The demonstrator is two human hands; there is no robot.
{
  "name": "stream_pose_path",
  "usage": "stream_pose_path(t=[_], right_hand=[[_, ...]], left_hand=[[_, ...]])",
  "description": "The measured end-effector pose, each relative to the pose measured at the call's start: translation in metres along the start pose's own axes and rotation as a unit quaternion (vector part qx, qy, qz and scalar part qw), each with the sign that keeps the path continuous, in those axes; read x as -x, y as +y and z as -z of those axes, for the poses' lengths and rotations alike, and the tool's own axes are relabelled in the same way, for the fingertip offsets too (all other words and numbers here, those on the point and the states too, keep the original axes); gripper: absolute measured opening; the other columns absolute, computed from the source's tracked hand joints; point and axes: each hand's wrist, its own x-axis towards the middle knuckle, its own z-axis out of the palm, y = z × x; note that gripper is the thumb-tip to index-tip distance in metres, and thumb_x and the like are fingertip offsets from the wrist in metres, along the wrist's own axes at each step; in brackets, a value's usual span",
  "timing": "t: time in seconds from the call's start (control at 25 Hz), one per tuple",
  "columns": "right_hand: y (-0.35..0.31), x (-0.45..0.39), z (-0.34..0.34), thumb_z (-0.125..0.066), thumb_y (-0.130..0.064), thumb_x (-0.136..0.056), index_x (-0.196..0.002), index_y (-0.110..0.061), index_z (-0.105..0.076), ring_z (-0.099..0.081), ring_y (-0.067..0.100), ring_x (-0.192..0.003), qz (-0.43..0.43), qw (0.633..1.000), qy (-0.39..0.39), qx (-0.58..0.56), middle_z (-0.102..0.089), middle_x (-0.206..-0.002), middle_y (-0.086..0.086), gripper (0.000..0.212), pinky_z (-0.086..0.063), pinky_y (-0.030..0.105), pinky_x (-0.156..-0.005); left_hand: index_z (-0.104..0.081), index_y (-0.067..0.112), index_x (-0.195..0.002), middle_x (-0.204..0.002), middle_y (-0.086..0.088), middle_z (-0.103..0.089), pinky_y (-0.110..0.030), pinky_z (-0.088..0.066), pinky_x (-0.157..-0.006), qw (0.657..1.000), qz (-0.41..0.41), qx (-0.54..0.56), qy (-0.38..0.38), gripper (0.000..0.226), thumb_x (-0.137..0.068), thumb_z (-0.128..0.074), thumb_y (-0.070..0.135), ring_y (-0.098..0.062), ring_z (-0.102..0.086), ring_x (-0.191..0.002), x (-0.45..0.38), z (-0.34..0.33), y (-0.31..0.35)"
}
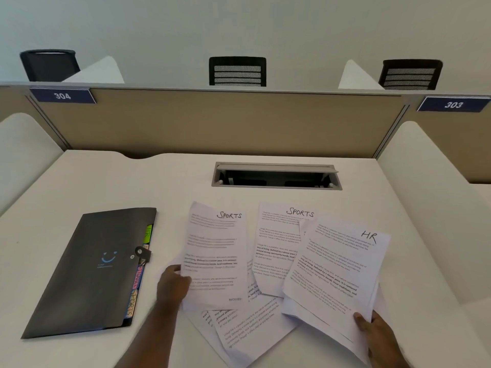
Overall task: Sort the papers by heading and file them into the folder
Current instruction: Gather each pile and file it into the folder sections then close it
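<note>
My left hand (172,285) grips the lower left edge of a sheet headed SPORTS (215,251), lifted off the desk. My right hand (374,328) pinches the bottom corner of a sheet headed HR (334,266), with at least one more sheet under it. A second SPORTS sheet (276,245) lies between them, partly covered by the HR sheet. More printed pages (247,328) lie on the desk below, their headings hidden. A black folder (93,272) lies shut at the left, coloured index tabs showing along its right edge.
The white desk (411,208) has an open cable tray (276,176) just behind the papers. A beige divider (212,120) with labels 304 and 303 closes the back. White side panels stand left and right. Office chairs show beyond the divider.
</note>
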Motion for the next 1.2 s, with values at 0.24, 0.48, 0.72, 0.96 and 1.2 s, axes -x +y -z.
stream_pose_path(t=[0.24, 0.48, 0.72, 0.96, 1.2], right_hand=[[-0.005, 0.006, 0.000, -0.056, -0.013, -0.094, -0.110, -0.012, -0.058, -0.055, 0.036, -0.102, -0.001, 1.000, -0.011, -0.001, -0.062, -0.109, 0.012, 0.016, -0.044, 0.046, -0.095], [-0.003, 0.003, -0.001, -0.058, -0.020, -0.093, -0.117, -0.009, -0.059, -0.057, 0.035, -0.099, 0.000, 0.999, -0.013, 0.041, -0.065, -0.115, 0.017, 0.026, -0.046, 0.048, -0.093], [-0.021, 0.021, 0.007, -0.061, -0.011, -0.091, -0.124, 0.004, -0.057, -0.052, 0.030, -0.100, 0.019, 0.999, 0.034, 0.028, -0.061, -0.121, 0.022, 0.036, -0.037, 0.042, -0.099], [-0.043, 0.028, 0.037, -0.051, 0.009, -0.092, -0.130, 0.015, -0.045, -0.047, 0.043, -0.120, 0.037, 0.998, 0.058, -0.010, -0.048, -0.133, 0.035, 0.039, -0.032, 0.042, -0.100], [-0.057, 0.041, 0.051, -0.048, 0.011, -0.092, -0.129, 0.016, -0.046, -0.043, 0.046, -0.127, 0.063, 0.994, 0.072, -0.058, -0.048, -0.133, 0.034, 0.037, -0.030, 0.036, -0.097]], left_hand=[[-0.059, 0.000, -0.121, -0.115, -0.015, -0.065, -0.042, -0.056, -0.078, 0.975, -0.015, 0.224, -0.004, 0.025, -0.097, -0.052, -0.001, -0.034, -0.063, -0.103, -0.001, 0.055, 0.002], [-0.060, 0.005, -0.124, -0.116, -0.010, -0.067, -0.047, -0.056, -0.087, 0.969, -0.039, 0.245, -0.015, 0.028, -0.097, -0.055, 0.004, -0.031, -0.065, -0.105, 0.000, 0.044, 0.025], [-0.064, 0.018, -0.096, -0.104, -0.011, -0.071, -0.045, -0.058, -0.080, 0.973, -0.083, 0.185, -0.113, 0.021, -0.094, -0.055, 0.000, -0.030, -0.067, -0.095, 0.037, -0.047, 0.056], [-0.068, 0.012, -0.111, -0.112, -0.007, -0.070, -0.036, -0.058, -0.083, 0.982, -0.133, -0.004, -0.135, 0.025, -0.097, -0.055, 0.027, -0.019, -0.066, -0.094, 0.064, -0.105, 0.050], [-0.026, 0.016, -0.147, -0.139, -0.012, -0.037, -0.050, -0.044, -0.098, 0.952, -0.076, -0.294, 0.039, 0.100, -0.072, -0.071, 0.063, -0.031, -0.040, -0.128, 0.013, -0.040, 0.018]])
